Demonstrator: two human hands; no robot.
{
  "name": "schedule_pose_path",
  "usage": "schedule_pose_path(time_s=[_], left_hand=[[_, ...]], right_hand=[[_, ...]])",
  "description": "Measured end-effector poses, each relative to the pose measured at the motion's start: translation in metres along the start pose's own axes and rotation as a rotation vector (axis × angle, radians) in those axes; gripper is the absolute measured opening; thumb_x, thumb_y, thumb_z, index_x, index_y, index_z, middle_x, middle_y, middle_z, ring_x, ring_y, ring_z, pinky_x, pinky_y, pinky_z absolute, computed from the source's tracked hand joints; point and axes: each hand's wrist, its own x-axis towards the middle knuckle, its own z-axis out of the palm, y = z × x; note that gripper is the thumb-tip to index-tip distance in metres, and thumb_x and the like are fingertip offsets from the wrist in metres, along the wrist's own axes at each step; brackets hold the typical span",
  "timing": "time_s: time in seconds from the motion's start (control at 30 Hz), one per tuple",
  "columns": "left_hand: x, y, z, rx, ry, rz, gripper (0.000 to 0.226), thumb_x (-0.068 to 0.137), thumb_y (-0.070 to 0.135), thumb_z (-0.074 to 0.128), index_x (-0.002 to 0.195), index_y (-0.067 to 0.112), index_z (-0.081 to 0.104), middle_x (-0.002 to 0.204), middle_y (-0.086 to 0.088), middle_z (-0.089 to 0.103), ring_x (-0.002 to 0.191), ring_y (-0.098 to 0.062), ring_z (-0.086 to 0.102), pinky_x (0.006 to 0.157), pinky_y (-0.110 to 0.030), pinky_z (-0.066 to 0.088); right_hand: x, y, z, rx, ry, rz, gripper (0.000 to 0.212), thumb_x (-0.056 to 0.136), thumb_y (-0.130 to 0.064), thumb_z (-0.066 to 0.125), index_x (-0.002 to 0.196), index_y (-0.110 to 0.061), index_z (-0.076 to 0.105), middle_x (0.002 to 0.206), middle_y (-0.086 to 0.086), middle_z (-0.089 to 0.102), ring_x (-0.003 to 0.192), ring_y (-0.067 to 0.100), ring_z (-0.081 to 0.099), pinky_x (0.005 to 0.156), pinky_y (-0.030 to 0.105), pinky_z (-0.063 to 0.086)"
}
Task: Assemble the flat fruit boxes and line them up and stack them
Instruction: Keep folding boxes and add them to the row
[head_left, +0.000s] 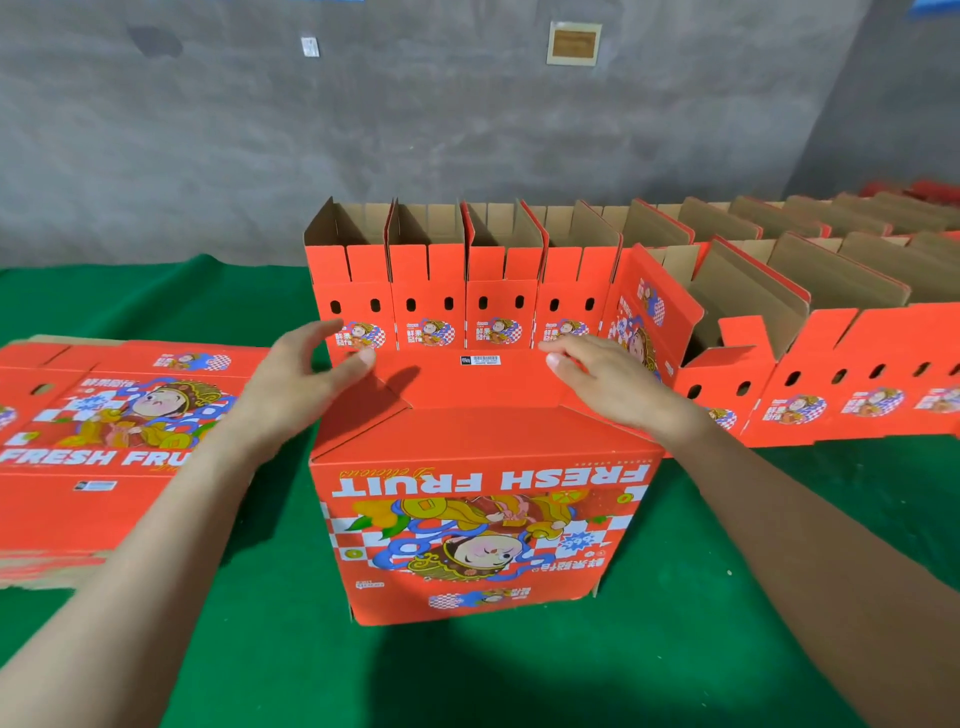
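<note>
Standing box (478, 519): upside down on the green desk (260, 649), bottom flaps (467, 389) almost closed.
Left hand (306, 364), right hand (602, 374): fingers apart, resting on the flaps.
Flat boxes (104, 441): stack at left, not yet assembled.
Finished boxes (431, 291): lined up in rows behind.

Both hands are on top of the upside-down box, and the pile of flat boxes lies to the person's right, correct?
No. The head view shows the pile of flat boxes to the person's left. The left hand and right hand do rest on the upside-down box.
</note>
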Motion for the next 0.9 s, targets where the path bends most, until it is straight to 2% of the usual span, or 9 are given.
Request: schedule_pose_path(time_s=[0.07, 0.17, 0.27, 0.33, 0.4, 0.6, 0.73, 0.83, 0.9], left_hand=[[-0.014, -0.007, 0.008, -0.079, -0.131, -0.029, 0.067, 0.088, 0.037, 0.063, 0.146, 0.021, 0.035, 0.145, 0.006, 0.041, 0.130, -0.009, 0.041, 0.112, -0.030, 0.028], [-0.022, -0.011, 0.015, -0.243, -0.190, -0.092, 0.070, 0.088, 0.030, 0.064, 0.148, 0.024, 0.030, 0.145, 0.011, 0.039, 0.126, -0.006, 0.044, 0.112, -0.029, 0.029], [-0.016, -0.018, 0.008, -0.097, -0.169, -0.121, 0.070, 0.086, 0.039, 0.065, 0.147, 0.036, 0.030, 0.142, 0.009, 0.043, 0.123, -0.011, 0.047, 0.110, -0.032, 0.033], [-0.013, -0.021, 0.003, -0.032, -0.169, -0.138, 0.072, 0.086, 0.045, 0.063, 0.147, 0.039, 0.026, 0.145, 0.007, 0.042, 0.123, -0.013, 0.046, 0.109, -0.031, 0.033], [-0.011, -0.024, 0.001, 0.023, -0.168, -0.140, 0.075, 0.085, 0.050, 0.062, 0.148, 0.041, 0.022, 0.148, 0.005, 0.040, 0.128, -0.017, 0.045, 0.109, -0.031, 0.032], [-0.012, -0.031, -0.007, -0.046, -0.137, -0.095, 0.074, 0.087, 0.043, 0.062, 0.149, 0.035, 0.024, 0.145, 0.006, 0.042, 0.122, -0.013, 0.048, 0.104, -0.028, 0.035], [-0.016, -0.028, -0.017, -0.089, -0.055, 0.033, 0.073, 0.090, 0.034, 0.060, 0.150, 0.038, 0.019, 0.139, 0.018, 0.036, 0.121, 0.000, 0.039, 0.099, -0.015, 0.027], [-0.019, -0.023, -0.020, -0.008, 0.033, 0.174, 0.074, 0.092, 0.028, 0.057, 0.151, 0.034, 0.012, 0.136, 0.026, 0.028, 0.115, 0.014, 0.034, 0.084, 0.006, 0.021], [-0.020, -0.023, -0.020, -0.002, 0.068, 0.264, 0.077, 0.093, 0.024, 0.057, 0.152, 0.028, 0.008, 0.134, 0.037, 0.015, 0.110, 0.033, 0.026, 0.081, 0.013, 0.017]], right_hand=[[-0.001, -0.001, -0.001, 0.248, 0.191, 0.090, 0.036, 0.101, -0.033, 0.040, 0.131, -0.017, 0.053, 0.128, -0.006, 0.054, 0.121, 0.010, 0.045, 0.094, 0.021, 0.029], [-0.007, 0.004, -0.003, 0.646, 0.381, 0.380, 0.040, 0.101, -0.037, 0.039, 0.130, -0.014, 0.054, 0.125, 0.002, 0.057, 0.117, 0.015, 0.053, 0.099, 0.029, 0.039], [-0.033, 0.010, 0.011, 0.894, 0.212, 0.631, 0.048, 0.099, -0.050, 0.036, 0.127, -0.017, 0.054, 0.110, -0.004, 0.059, 0.096, 0.010, 0.058, 0.082, 0.032, 0.048], [-0.052, 0.013, 0.028, 1.002, 0.139, 0.668, 0.037, 0.101, -0.040, 0.036, 0.098, -0.012, 0.061, 0.086, -0.001, 0.069, 0.091, 0.020, 0.063, 0.080, 0.038, 0.046], [-0.065, 0.012, 0.036, 0.885, 0.030, 0.682, 0.037, 0.103, -0.027, 0.033, 0.077, -0.015, 0.055, 0.070, 0.001, 0.064, 0.088, 0.027, 0.060, 0.068, 0.034, 0.047], [-0.073, -0.004, 0.019, 0.736, -0.287, 0.638, 0.034, 0.101, -0.042, 0.034, 0.092, -0.021, 0.059, 0.094, 0.003, 0.066, 0.088, 0.020, 0.062, 0.067, 0.042, 0.053], [-0.071, -0.026, -0.002, 0.801, -0.162, 0.620, 0.037, 0.103, -0.041, 0.028, 0.089, -0.019, 0.055, 0.101, 0.009, 0.064, 0.098, 0.028, 0.061, 0.083, 0.041, 0.051], [-0.067, -0.024, -0.013, 0.763, -0.022, 0.612, 0.033, 0.104, -0.015, 0.032, 0.125, 0.002, 0.051, 0.136, 0.022, 0.049, 0.126, 0.038, 0.046, 0.079, 0.010, 0.047], [-0.063, -0.015, -0.017, 0.729, 0.019, 0.572, 0.042, 0.104, -0.021, 0.033, 0.141, 0.000, 0.037, 0.145, 0.021, 0.041, 0.131, 0.038, 0.040, 0.098, 0.022, 0.044]])
